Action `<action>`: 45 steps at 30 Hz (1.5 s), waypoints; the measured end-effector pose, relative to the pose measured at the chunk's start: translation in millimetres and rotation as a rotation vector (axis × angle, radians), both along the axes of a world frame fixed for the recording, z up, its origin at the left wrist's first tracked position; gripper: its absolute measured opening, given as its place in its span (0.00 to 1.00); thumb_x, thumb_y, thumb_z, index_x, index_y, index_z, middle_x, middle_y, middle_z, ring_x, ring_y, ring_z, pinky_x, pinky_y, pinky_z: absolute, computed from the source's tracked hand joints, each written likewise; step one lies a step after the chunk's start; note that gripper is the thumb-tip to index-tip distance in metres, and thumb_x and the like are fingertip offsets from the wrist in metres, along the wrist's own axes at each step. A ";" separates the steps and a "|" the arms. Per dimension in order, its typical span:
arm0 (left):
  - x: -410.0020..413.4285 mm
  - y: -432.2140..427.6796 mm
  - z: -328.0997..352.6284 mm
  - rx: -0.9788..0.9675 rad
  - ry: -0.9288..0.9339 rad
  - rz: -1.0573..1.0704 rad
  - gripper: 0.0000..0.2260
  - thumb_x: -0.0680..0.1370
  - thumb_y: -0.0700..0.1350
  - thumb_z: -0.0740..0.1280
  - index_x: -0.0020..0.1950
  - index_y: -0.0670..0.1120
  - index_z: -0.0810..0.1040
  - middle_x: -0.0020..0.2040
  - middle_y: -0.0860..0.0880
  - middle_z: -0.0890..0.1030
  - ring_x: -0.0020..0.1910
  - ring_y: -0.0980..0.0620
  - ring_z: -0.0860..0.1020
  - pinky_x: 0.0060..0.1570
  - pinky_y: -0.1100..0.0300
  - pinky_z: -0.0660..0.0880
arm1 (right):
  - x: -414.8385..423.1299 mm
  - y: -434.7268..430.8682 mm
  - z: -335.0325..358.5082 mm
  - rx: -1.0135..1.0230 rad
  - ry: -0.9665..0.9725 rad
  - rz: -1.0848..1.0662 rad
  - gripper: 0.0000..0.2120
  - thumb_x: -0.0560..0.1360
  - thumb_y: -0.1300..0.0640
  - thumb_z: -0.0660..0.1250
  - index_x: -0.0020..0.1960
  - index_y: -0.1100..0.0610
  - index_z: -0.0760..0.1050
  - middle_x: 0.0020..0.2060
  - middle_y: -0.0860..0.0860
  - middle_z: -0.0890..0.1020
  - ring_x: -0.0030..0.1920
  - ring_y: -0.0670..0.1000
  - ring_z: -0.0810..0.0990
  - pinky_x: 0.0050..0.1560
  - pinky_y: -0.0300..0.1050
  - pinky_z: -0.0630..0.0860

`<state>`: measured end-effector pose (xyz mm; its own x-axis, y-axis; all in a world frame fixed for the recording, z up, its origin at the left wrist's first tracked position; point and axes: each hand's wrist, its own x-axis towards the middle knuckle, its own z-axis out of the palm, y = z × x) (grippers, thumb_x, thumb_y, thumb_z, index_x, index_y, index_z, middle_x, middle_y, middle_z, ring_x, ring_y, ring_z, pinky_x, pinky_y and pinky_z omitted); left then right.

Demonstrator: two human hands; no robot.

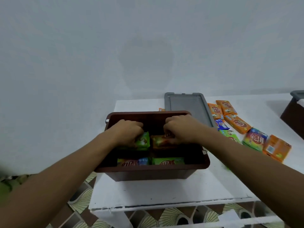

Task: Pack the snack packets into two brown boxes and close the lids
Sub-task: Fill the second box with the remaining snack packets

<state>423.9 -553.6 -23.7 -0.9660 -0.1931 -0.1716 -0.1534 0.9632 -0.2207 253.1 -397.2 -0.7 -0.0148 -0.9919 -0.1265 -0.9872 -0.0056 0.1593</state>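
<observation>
An open brown box (148,169) stands on the white table in front of me. Both hands reach down inside it. My left hand (128,131) grips a green snack packet (143,142). My right hand (179,130) grips an orange snack packet (162,143) beside it. Two more packets (151,161) stand along the box's near wall. The box's grey lid (187,106) lies flat behind the box to the right. Several loose packets (236,123), orange, blue and green, lie on the table at the right.
A second brown box (294,117) with a grey lid on top sits at the far right edge of the view. The white table (148,193) ends close to me, with patterned floor tiles below. A plain wall rises behind.
</observation>
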 end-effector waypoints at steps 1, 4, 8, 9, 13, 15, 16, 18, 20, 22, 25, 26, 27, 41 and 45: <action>1.0 0.4 -2.0 -0.007 0.010 -0.008 0.17 0.73 0.58 0.67 0.57 0.50 0.77 0.55 0.53 0.73 0.52 0.49 0.77 0.38 0.54 0.72 | 2.0 -2.1 -6.5 0.001 0.009 -0.004 0.15 0.73 0.45 0.67 0.57 0.50 0.76 0.51 0.48 0.77 0.50 0.52 0.79 0.45 0.51 0.78; 2.1 3.3 -5.5 -0.033 -0.013 -0.010 0.23 0.72 0.56 0.69 0.64 0.50 0.73 0.58 0.51 0.73 0.52 0.47 0.77 0.37 0.55 0.69 | 2.8 -4.8 -18.5 0.055 0.047 -0.021 0.19 0.74 0.45 0.67 0.62 0.51 0.74 0.53 0.50 0.79 0.48 0.52 0.80 0.43 0.46 0.76; 0.6 3.6 -5.9 -0.047 -0.026 0.007 0.28 0.72 0.56 0.70 0.69 0.50 0.68 0.60 0.49 0.74 0.52 0.45 0.78 0.41 0.54 0.72 | 0.7 -11.6 -18.7 0.059 0.022 -0.085 0.22 0.70 0.40 0.70 0.59 0.50 0.74 0.52 0.49 0.79 0.47 0.52 0.79 0.43 0.48 0.76; 0.2 3.9 -6.5 -0.045 -0.029 0.007 0.29 0.72 0.56 0.70 0.70 0.50 0.67 0.60 0.49 0.74 0.52 0.45 0.78 0.41 0.53 0.72 | 2.3 -14.7 -18.4 0.074 0.031 -0.093 0.25 0.68 0.39 0.71 0.60 0.50 0.74 0.52 0.49 0.79 0.48 0.53 0.80 0.43 0.48 0.75; -1.8 2.8 -10.5 -0.035 -0.090 0.019 0.39 0.69 0.56 0.74 0.75 0.49 0.60 0.64 0.47 0.73 0.55 0.44 0.77 0.45 0.52 0.74 | 9.0 -21.2 -21.2 0.079 0.071 -0.106 0.30 0.66 0.37 0.74 0.62 0.52 0.74 0.53 0.51 0.79 0.51 0.54 0.80 0.43 0.48 0.72; -3.2 1.6 -13.0 -0.043 -0.085 0.026 0.39 0.70 0.55 0.74 0.75 0.49 0.58 0.64 0.47 0.74 0.55 0.44 0.78 0.45 0.52 0.74 | 10.7 -20.0 -22.5 0.045 0.102 -0.104 0.30 0.67 0.37 0.74 0.62 0.53 0.73 0.53 0.51 0.80 0.51 0.55 0.80 0.42 0.47 0.69; -3.8 1.6 -15.1 -0.050 -0.068 0.024 0.37 0.71 0.55 0.73 0.75 0.50 0.59 0.63 0.47 0.74 0.54 0.44 0.78 0.44 0.51 0.75 | 11.2 -18.8 -24.1 0.029 0.103 -0.109 0.30 0.67 0.38 0.73 0.63 0.53 0.72 0.53 0.51 0.80 0.51 0.55 0.80 0.42 0.47 0.69; -3.9 1.9 -18.8 -0.068 -0.032 0.028 0.33 0.73 0.52 0.71 0.74 0.50 0.59 0.61 0.46 0.75 0.51 0.44 0.79 0.43 0.51 0.76 | 12.1 -17.0 -27.5 0.025 0.060 -0.143 0.29 0.69 0.41 0.73 0.65 0.53 0.70 0.53 0.52 0.80 0.51 0.55 0.80 0.42 0.46 0.70; -3.7 2.3 -22.1 -0.066 -0.013 0.058 0.33 0.74 0.50 0.70 0.74 0.49 0.57 0.60 0.46 0.76 0.51 0.44 0.79 0.42 0.51 0.77 | 12.3 -15.9 -29.6 0.033 0.000 -0.183 0.28 0.71 0.44 0.72 0.65 0.53 0.69 0.54 0.52 0.79 0.50 0.54 0.80 0.43 0.46 0.73; -3.9 1.9 -24.3 -0.053 -0.017 0.098 0.35 0.74 0.49 0.71 0.75 0.49 0.55 0.59 0.46 0.76 0.50 0.44 0.79 0.41 0.52 0.76 | 12.2 -14.8 -30.4 0.031 -0.028 -0.199 0.27 0.71 0.44 0.72 0.65 0.53 0.70 0.53 0.52 0.80 0.50 0.53 0.80 0.46 0.47 0.76; -4.3 0.5 -21.6 -0.024 -0.053 0.162 0.34 0.74 0.50 0.72 0.74 0.49 0.57 0.58 0.45 0.77 0.52 0.44 0.79 0.41 0.52 0.74 | 11.9 -13.8 -33.4 0.009 -0.008 -0.184 0.29 0.72 0.45 0.71 0.68 0.52 0.67 0.54 0.52 0.80 0.50 0.55 0.80 0.44 0.48 0.74; -4.3 -0.6 -19.7 -0.004 -0.071 0.190 0.33 0.73 0.50 0.73 0.73 0.49 0.59 0.58 0.44 0.77 0.53 0.43 0.78 0.42 0.52 0.73 | 11.5 -14.0 -34.1 -0.001 0.003 -0.178 0.29 0.72 0.45 0.71 0.68 0.52 0.66 0.54 0.53 0.80 0.50 0.55 0.80 0.44 0.49 0.74; -4.3 -1.8 -17.6 0.022 -0.093 0.223 0.33 0.72 0.51 0.74 0.72 0.48 0.62 0.58 0.44 0.77 0.54 0.43 0.78 0.43 0.52 0.73 | 11.1 -14.0 -34.5 -0.008 0.010 -0.177 0.29 0.72 0.44 0.71 0.68 0.52 0.66 0.54 0.53 0.80 0.50 0.56 0.80 0.45 0.49 0.74; 3.5 0.8 -9.0 -0.003 -0.146 0.261 0.35 0.68 0.57 0.76 0.70 0.50 0.67 0.61 0.46 0.76 0.57 0.43 0.77 0.50 0.50 0.74 | 10.5 -12.6 -35.4 0.034 0.046 -0.189 0.27 0.69 0.39 0.72 0.62 0.53 0.73 0.53 0.51 0.80 0.49 0.54 0.80 0.46 0.48 0.77; 6.0 2.1 -9.8 -0.010 -0.128 0.250 0.28 0.71 0.52 0.74 0.69 0.50 0.68 0.59 0.45 0.77 0.55 0.43 0.77 0.46 0.50 0.73 | 10.9 -12.8 -35.3 0.055 0.062 -0.185 0.26 0.70 0.41 0.72 0.63 0.53 0.73 0.53 0.52 0.80 0.49 0.54 0.80 0.44 0.48 0.74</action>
<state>429.9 -551.5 -33.5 -0.8586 -0.4254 -0.2862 -0.3564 0.8965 -0.2632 264.1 -410.0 -35.9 -0.2058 -0.9631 -0.1733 -0.9605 0.1649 0.2244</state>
